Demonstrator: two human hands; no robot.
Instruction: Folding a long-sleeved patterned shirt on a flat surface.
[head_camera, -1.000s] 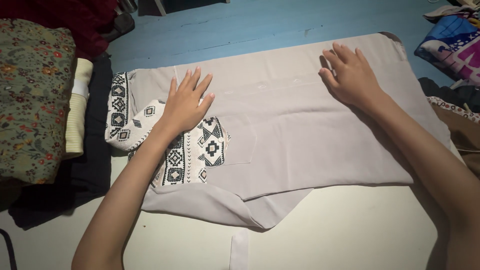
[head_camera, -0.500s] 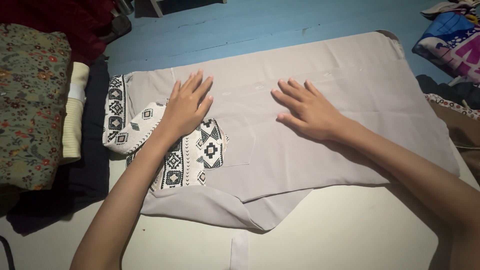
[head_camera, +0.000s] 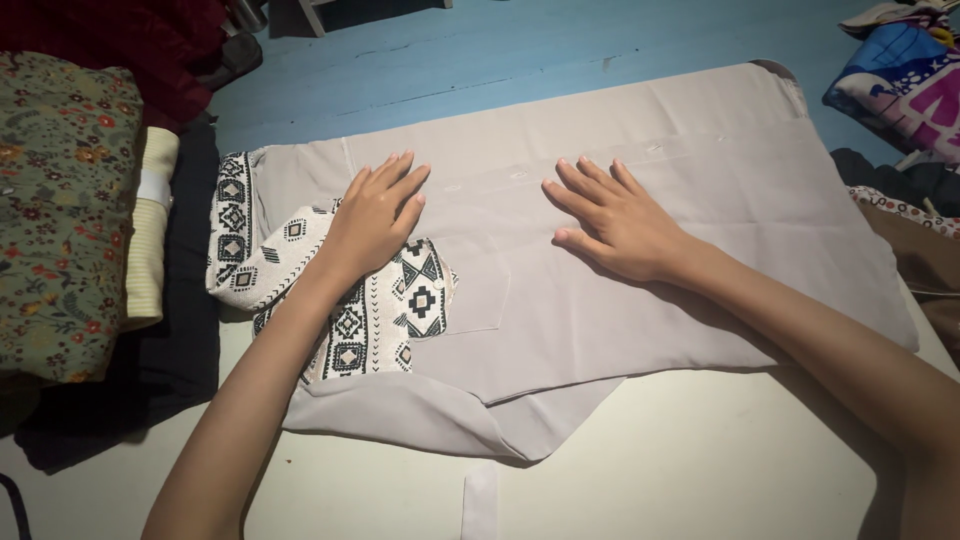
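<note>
A light grey shirt (head_camera: 700, 170) lies spread flat on a white surface (head_camera: 700, 460), its collar end to the left. A white panel with a black geometric pattern (head_camera: 375, 310) covers the collar and shoulder area. My left hand (head_camera: 375, 215) rests palm down, fingers spread, on the shirt at the edge of that patterned panel. My right hand (head_camera: 610, 220) lies flat on the grey fabric near the button placket, fingers pointing left and apart. Neither hand grips anything. A folded sleeve (head_camera: 420, 420) sticks out at the shirt's near edge.
A floral cushion (head_camera: 60, 200), a folded cream-striped cloth (head_camera: 150, 230) and dark garments (head_camera: 185, 330) are piled at the left. Colourful fabric (head_camera: 900, 90) and a brown cloth (head_camera: 920, 270) sit at the right. Blue floor (head_camera: 520, 50) lies beyond the shirt.
My right hand slid left across the grey shirt from near its far right end to the middle, and has stayed there for the last half second. My left hand has barely moved.
</note>
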